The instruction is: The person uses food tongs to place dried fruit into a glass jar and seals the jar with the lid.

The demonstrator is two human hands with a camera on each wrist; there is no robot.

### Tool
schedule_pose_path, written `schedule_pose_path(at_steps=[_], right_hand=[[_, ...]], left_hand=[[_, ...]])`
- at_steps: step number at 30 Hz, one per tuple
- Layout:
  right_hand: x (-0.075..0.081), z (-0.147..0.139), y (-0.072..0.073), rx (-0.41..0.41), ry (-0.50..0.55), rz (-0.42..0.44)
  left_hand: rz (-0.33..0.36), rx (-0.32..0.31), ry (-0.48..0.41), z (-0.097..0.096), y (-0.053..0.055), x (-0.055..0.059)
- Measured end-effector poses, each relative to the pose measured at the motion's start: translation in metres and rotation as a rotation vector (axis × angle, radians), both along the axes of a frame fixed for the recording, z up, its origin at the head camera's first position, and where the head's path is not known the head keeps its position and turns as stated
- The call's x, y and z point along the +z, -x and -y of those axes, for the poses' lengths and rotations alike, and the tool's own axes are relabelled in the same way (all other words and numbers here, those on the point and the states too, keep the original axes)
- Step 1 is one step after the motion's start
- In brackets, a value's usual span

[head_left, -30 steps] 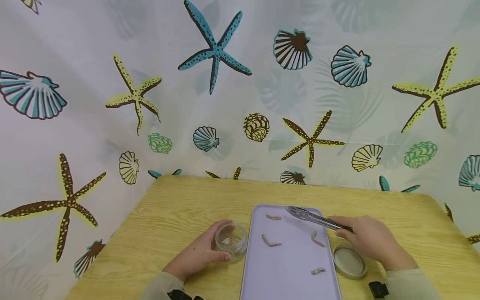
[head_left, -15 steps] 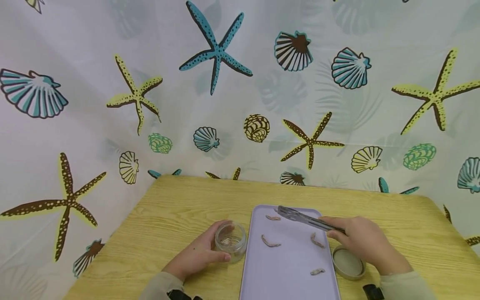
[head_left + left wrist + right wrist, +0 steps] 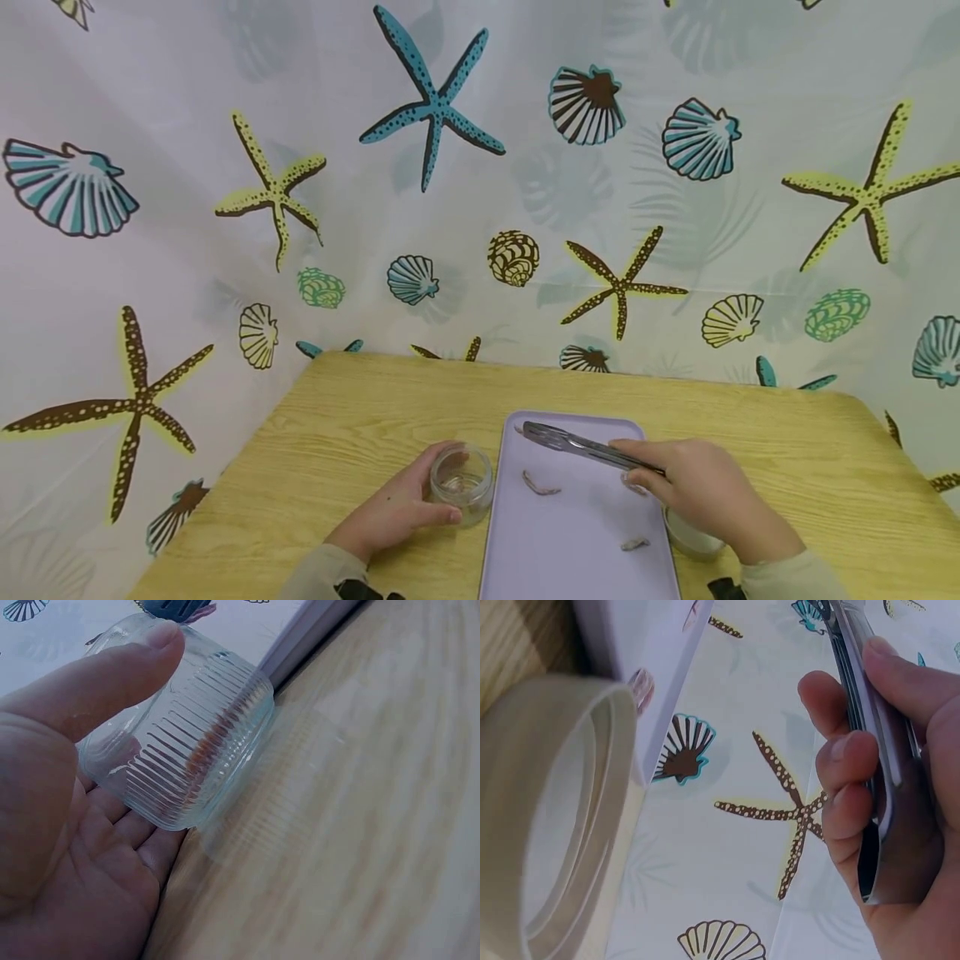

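My left hand [image 3: 405, 504] holds a clear glass jar [image 3: 462, 487] upright on the table, left of a lavender tray [image 3: 573, 550]. In the left wrist view, my thumb lies along the ribbed side of the jar [image 3: 161, 761], and something reddish-brown shows low inside. My right hand [image 3: 697, 487] grips metal tongs [image 3: 588, 448], their tips over the tray's far left corner. Just past the tips peeks the end of a thin brownish strip. Other strips lie on the tray: a bent one [image 3: 541, 483], a short one [image 3: 635, 544], and one partly hidden by my right hand.
A round lid [image 3: 693, 540] lies against the tray's right side, partly covered by my right hand; its hollow inside shows in the right wrist view. The wood-grain table [image 3: 360, 417] ends at a curtain [image 3: 480, 200] printed with shells and starfish.
My right hand has moved left with the tongs, bringing the tips across the far end of the tray and over the far strip. The left hand and jar have stayed put.
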State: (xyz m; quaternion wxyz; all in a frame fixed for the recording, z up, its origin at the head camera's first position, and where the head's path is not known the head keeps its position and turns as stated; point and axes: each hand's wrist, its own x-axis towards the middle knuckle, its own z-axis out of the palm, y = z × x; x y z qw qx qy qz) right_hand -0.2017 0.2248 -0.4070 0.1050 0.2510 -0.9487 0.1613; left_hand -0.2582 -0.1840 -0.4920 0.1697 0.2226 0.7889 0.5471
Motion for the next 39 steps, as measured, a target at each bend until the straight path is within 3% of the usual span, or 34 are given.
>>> schedule_pose_path(at_steps=[12,22,28,39], right_hand=[[0.0,0.028,-0.011,0.05,-0.013,-0.09],[-0.005,0.049,-0.018,0.122,0.022,-0.218],[-0.013,0.057,-0.018,0.141,0.036,-0.296],[-0.011,0.059,-0.019,0.119,0.008,-0.236]], left_hand=[[0.019,0.006,-0.002,0.0,-0.002,0.0],[0.019,-0.008,-0.024,-0.002,0.0,0.001],[0.027,0.016,-0.001,-0.003,-0.001,0.002],[0.033,-0.009,-0.032,-0.002,0.0,0.002]])
